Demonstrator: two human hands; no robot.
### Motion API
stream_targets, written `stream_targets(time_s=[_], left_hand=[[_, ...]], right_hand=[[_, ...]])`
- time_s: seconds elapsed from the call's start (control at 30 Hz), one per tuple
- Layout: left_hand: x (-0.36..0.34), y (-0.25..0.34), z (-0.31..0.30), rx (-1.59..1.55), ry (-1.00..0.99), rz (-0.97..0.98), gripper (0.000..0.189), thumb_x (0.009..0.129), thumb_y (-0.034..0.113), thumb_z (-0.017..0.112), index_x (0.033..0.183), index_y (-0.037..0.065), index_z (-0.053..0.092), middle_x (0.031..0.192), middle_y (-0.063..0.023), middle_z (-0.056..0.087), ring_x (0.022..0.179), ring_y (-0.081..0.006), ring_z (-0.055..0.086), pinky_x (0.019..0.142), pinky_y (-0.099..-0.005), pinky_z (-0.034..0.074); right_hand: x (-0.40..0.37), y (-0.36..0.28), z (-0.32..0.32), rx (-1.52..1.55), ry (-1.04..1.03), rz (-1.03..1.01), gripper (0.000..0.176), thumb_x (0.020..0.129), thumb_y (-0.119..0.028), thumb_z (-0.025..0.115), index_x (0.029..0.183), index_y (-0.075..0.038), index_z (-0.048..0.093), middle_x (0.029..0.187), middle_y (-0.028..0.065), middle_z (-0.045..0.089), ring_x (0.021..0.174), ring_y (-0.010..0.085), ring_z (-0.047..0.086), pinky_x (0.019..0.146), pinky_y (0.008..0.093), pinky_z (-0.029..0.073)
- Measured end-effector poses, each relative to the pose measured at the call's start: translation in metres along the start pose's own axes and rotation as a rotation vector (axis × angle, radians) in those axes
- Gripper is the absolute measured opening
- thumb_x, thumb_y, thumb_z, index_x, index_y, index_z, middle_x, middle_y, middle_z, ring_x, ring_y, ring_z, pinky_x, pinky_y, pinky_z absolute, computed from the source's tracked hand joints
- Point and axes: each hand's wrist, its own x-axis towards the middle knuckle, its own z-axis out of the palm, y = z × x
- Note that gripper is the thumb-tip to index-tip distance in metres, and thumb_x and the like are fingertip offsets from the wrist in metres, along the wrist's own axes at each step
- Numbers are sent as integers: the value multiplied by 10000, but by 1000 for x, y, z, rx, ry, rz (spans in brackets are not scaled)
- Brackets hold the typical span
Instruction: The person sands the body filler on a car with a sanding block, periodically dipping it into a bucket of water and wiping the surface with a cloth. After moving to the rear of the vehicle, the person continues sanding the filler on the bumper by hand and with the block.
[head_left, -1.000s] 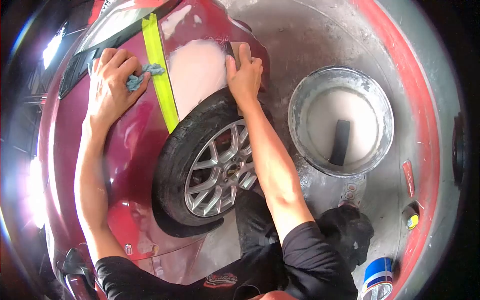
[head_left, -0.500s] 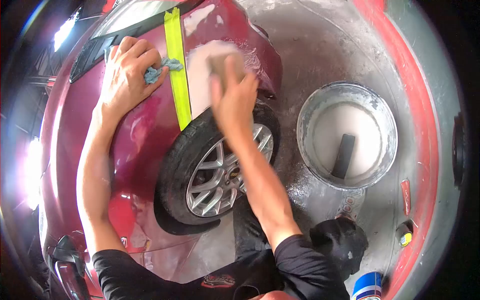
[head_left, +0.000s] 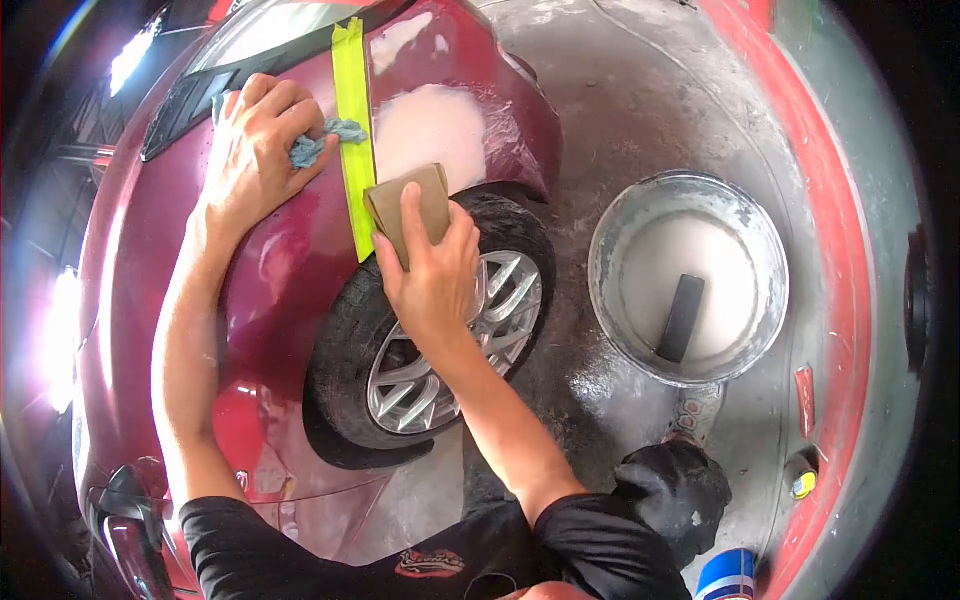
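My left hand (head_left: pixel 262 140) rests on the maroon car panel (head_left: pixel 275 275), its fingers closed around a crumpled blue cloth (head_left: pixel 308 150) that reaches to the tape. In my right hand (head_left: pixel 437 280) is a brown sandpaper-wrapped sanding block (head_left: pixel 412 205), pressed to the panel just above the wheel arch. Its left edge lies over the yellow-green masking tape (head_left: pixel 352 110). Above the block shows a pale filler patch (head_left: pixel 430 135), with scuffed paint on its right side. The wheel (head_left: pixel 430 340), black tyre and silver spokes, sits directly below my right hand.
On the floor to the right stands a metal bucket (head_left: pixel 602 290) of cloudy liquid with a dark block (head_left: pixel 682 318) in it. A blue can (head_left: pixel 727 577) is at bottom right. A red strip-like object (head_left: pixel 805 400) and a yellow-ended roll (head_left: pixel 803 484) lie beyond the bucket.
My right hand has moved the sanding block down and left, from the middle of the pale patch to its lower edge by the tape. My left hand has stayed in place.
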Motion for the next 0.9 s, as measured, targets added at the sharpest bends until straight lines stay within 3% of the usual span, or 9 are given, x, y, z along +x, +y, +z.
stream_targets(time_s=[0.2,0.33,0.37,0.47,0.53,0.6,0.7,0.8,0.9], left_hand=[[-4,-2,6,23,15,26,241,813,180,846,840,103,619,982,-36,637,1007,-293,593,887,-445,471],[2,-5,5,37,35,43,230,815,188,846,851,110,633,968,-41,627,998,-293,596,884,-448,473],[1,-6,4,40,30,41,226,815,190,846,853,112,637,962,-42,623,996,-292,597,882,-450,474],[-3,-8,7,18,34,43,205,828,206,836,862,119,653,939,-40,616,978,-290,594,863,-444,474],[-5,-6,7,55,1,22,227,824,155,843,865,67,637,986,-61,651,1014,-295,620,910,-438,498],[-4,-6,8,65,30,48,214,832,190,839,864,98,648,952,-41,629,992,-286,604,878,-439,483],[-2,-6,7,62,39,50,212,834,205,840,861,113,651,940,-29,622,985,-279,596,864,-441,474],[-2,-9,7,42,45,51,219,826,201,846,860,115,648,945,-27,625,989,-279,597,866,-443,472],[-6,-6,9,22,39,41,223,816,200,851,865,116,651,950,-27,626,1001,-282,599,872,-446,471]], right_hand=[[77,18,21,-61,0,102,654,917,-320,784,1493,-104,562,1169,289,540,1081,462,552,899,557,472],[24,1,7,-54,-66,90,689,915,-337,787,1518,-103,547,1165,294,537,1065,467,547,892,558,472],[2,2,11,-11,23,-1,705,915,-340,788,1532,-105,539,1166,296,534,1049,466,543,880,555,467],[24,6,9,-43,-61,44,672,906,-298,798,1503,-75,584,1148,322,554,1056,492,556,915,549,477],[70,18,18,-34,-11,128,605,929,-294,768,1470,-75,607,1123,330,564,1061,481,568,908,542,482],[86,27,28,-50,57,109,623,936,-312,762,1491,-86,594,1159,334,558,1071,492,564,939,550,482],[41,15,22,-46,16,111,643,933,-302,768,1512,-94,581,1205,341,546,1102,502,561,972,560,479],[12,17,17,2,22,-24,641,928,-337,767,1490,-93,579,1281,353,529,1148,499,542,953,577,473],[69,52,29,-64,23,109,576,983,-350,707,1487,-98,586,1242,339,546,1131,483,553,928,575,477]])
